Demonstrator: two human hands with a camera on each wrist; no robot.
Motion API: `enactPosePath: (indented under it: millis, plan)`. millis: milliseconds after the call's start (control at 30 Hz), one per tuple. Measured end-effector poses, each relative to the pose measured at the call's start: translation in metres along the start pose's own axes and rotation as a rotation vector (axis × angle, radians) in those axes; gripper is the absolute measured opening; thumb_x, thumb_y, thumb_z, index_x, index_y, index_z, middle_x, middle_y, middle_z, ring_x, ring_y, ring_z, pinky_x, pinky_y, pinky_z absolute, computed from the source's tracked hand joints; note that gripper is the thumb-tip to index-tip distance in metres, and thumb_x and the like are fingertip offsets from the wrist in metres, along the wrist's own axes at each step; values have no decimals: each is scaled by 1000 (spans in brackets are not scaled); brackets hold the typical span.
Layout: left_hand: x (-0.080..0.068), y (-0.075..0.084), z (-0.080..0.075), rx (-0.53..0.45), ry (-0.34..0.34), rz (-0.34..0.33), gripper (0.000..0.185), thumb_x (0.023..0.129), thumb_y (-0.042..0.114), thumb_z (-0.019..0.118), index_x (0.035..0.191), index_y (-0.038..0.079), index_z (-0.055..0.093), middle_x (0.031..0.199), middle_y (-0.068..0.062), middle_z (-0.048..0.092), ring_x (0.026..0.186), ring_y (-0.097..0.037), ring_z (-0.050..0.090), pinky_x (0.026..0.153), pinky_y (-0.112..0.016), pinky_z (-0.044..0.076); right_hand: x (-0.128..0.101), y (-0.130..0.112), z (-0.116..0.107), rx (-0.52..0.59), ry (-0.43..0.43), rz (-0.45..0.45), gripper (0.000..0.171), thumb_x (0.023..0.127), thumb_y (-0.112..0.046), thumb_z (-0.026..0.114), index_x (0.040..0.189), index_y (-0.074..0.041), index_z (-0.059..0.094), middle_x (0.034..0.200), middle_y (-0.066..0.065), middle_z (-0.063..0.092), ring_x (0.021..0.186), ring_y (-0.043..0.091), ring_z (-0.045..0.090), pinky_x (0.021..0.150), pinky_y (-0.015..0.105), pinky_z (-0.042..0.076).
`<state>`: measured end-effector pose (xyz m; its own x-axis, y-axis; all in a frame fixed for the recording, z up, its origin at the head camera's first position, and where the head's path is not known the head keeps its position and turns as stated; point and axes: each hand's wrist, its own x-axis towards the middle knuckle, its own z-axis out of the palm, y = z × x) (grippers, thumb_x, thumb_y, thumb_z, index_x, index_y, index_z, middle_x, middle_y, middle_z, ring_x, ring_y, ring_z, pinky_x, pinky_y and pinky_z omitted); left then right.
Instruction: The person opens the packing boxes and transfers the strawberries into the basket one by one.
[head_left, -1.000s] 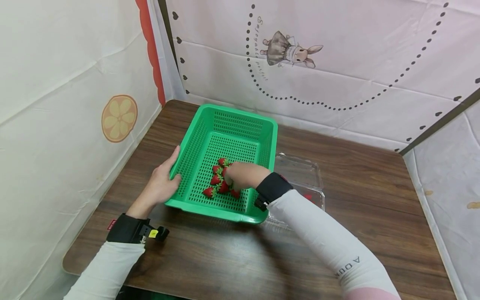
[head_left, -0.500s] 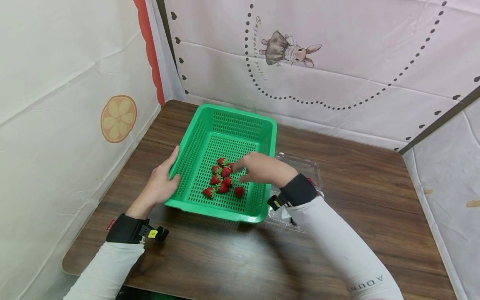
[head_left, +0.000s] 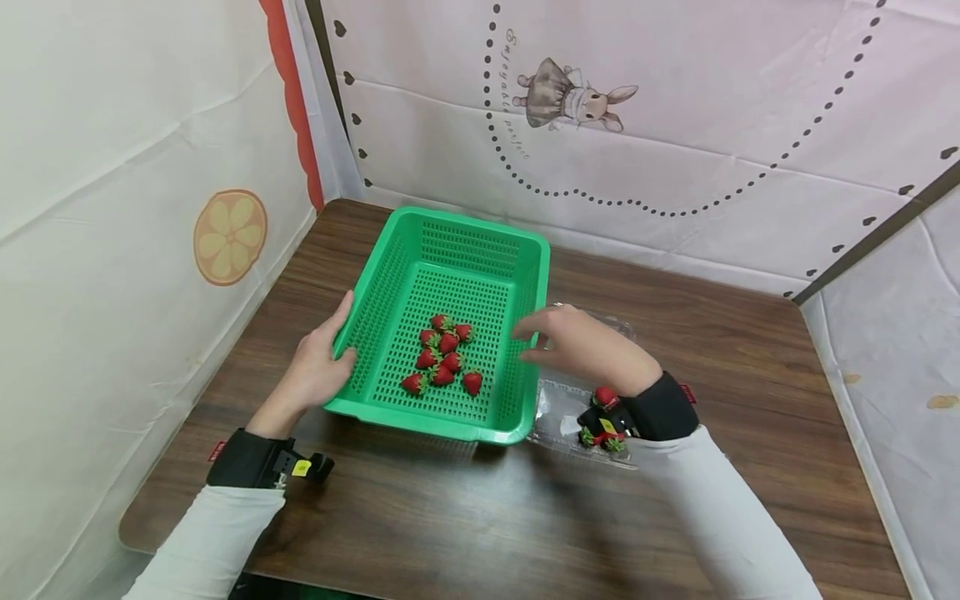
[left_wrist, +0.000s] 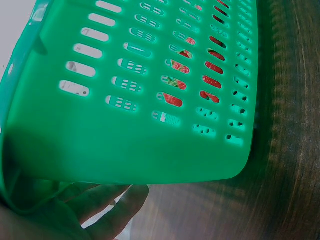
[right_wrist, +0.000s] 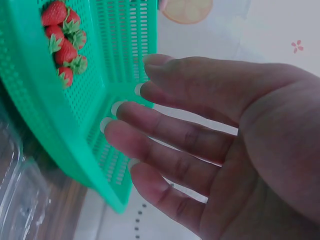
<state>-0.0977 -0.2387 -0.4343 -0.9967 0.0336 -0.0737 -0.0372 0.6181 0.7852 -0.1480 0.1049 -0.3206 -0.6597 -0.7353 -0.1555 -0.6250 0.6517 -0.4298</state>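
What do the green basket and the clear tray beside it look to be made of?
Green basket: looks like moulded plastic, smooth with a slight sheen, walls and floor pierced with rows of slots. Clear tray: probably thin transparent plastic, glossy; the table shows through it.

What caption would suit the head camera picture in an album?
Left hand holds a green basket of strawberries; the open right hand hovers over a clear box.

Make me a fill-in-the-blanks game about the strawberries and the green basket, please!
1. The strawberries lie inside the ____ basket.
2. The left hand holds the basket's ____ side.
3. The right hand holds ____.
4. A clear plastic ____ lies on the table by the basket.

Missing words: green; left; nothing; box
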Motion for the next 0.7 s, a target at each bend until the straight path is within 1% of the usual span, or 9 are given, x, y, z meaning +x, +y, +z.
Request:
enactPosePath:
  millis: [67,100,200,300,367,400,533,633,700]
  plan:
    - [0,0,0,3,1,3,81,95,2,43,154,34,-3,158,-22,21,114,-37,50,85,-44,43,-7,4,0,6,13,19,29,88,-13,69,117,-6,69,116,8,70,101,21,66,87,37,53]
    - [0,0,-1,3,-2,3,81,95,2,43,154,34,-3,158,-23,22,110,-36,52,83,-43,43,-11,7,0,14,14,34,28,89,-14,69,116,-7,69,115,7,71,99,20,66,86,37,53]
    - [-1,0,-2,4,-10,7,81,95,3,43,154,34,-3,158,-24,22,88,-32,58,76,-40,44,-22,15,2,36,10,86,23,90,-17,68,112,-13,71,109,1,72,94,15,65,83,35,53]
    - [-2,0,-2,5,-15,11,81,95,2,43,154,34,-3,157,-26,24,66,-25,55,68,-36,43,-31,26,6,37,7,108,19,90,-18,67,109,-17,70,104,-2,72,92,12,64,83,34,53]
    - [-2,1,-3,3,-18,12,81,95,2,43,154,34,-3,156,-27,24,60,-22,53,67,-35,42,-37,34,8,30,2,117,20,90,-16,67,110,-16,70,105,0,72,93,14,64,84,36,53]
    - [-2,1,-3,2,-19,11,81,95,2,43,154,34,-3,156,-27,24,59,-21,53,67,-35,42,-40,38,9,22,-1,121,21,90,-14,67,111,-14,69,106,3,72,94,16,64,84,37,53]
    - [-2,3,-4,6,-21,11,81,95,2,43,154,33,-3,156,-27,25,64,-23,55,68,-35,43,-53,55,12,19,-27,146,21,90,-7,64,110,-9,70,108,10,71,97,22,65,85,41,53]
    - [-2,4,-3,17,-16,16,81,95,2,43,155,32,-3,156,-27,25,73,-26,57,71,-35,43,-61,68,17,28,-44,169,22,90,-2,61,109,-8,70,107,12,71,96,22,65,84,40,53]
    - [-1,4,-3,20,-15,18,81,95,2,43,155,32,-2,156,-26,25,75,-26,57,72,-35,42,-66,75,21,40,-56,185,21,90,-2,62,108,-7,71,104,12,71,91,20,66,81,39,53]
